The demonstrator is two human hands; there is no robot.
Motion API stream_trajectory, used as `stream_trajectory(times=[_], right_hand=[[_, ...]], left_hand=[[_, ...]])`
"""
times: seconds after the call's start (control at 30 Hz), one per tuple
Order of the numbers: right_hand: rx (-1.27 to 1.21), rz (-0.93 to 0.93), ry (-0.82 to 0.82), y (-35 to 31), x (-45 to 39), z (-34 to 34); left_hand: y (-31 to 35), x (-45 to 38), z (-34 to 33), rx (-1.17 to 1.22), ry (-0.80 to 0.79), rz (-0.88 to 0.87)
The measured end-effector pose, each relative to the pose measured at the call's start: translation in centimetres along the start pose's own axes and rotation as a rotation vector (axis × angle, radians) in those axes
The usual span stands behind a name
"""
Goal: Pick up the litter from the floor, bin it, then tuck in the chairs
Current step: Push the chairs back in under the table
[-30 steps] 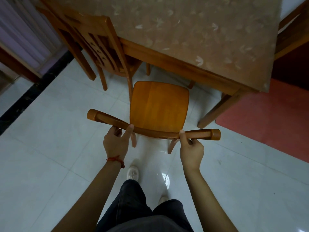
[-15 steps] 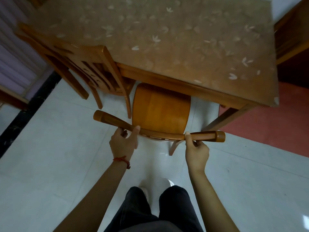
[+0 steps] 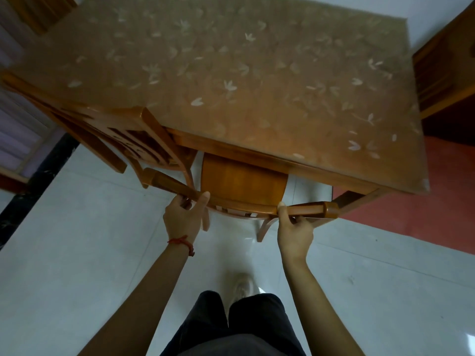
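A wooden chair point(image 3: 241, 179) stands in front of me with about half its seat under the near edge of the table point(image 3: 231, 86). My left hand point(image 3: 183, 219), with a red cord on the wrist, grips the curved top rail of the chair's back left of centre. My right hand point(image 3: 294, 231) grips the same rail near its right end. A second wooden chair point(image 3: 123, 140) stands at the table's left corner, close beside the rail's left end. No litter shows on the floor.
The table top carries a brown cover with pale leaf prints. A table leg point(image 3: 359, 199) stands right of the chair. Glossy white tiles point(image 3: 77, 253) surround me, a red floor area point(image 3: 437, 196) lies to the right, a wooden cabinet point(image 3: 442, 65) at far right.
The chair has slid forward under the table with both hands on its back rail; more of the seat is now hidden. I have stepped closer to the table.
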State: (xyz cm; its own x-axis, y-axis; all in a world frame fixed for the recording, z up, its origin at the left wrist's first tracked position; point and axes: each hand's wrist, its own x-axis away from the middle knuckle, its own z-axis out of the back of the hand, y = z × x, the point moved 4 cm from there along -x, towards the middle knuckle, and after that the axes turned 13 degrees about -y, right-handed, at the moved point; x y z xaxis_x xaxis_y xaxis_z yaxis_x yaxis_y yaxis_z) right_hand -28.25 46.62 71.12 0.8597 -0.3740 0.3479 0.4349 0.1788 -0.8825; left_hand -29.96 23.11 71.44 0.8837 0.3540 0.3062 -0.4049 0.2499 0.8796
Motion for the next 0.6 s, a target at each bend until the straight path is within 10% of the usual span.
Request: stream_trajectory(times=[0.6], right_hand=[[-0.02, -0.081, 0.07, -4.2, -5.7, -3.8]], left_hand=[[3.7, -8.6, -0.5, 0.003, -0.103, -0.001]])
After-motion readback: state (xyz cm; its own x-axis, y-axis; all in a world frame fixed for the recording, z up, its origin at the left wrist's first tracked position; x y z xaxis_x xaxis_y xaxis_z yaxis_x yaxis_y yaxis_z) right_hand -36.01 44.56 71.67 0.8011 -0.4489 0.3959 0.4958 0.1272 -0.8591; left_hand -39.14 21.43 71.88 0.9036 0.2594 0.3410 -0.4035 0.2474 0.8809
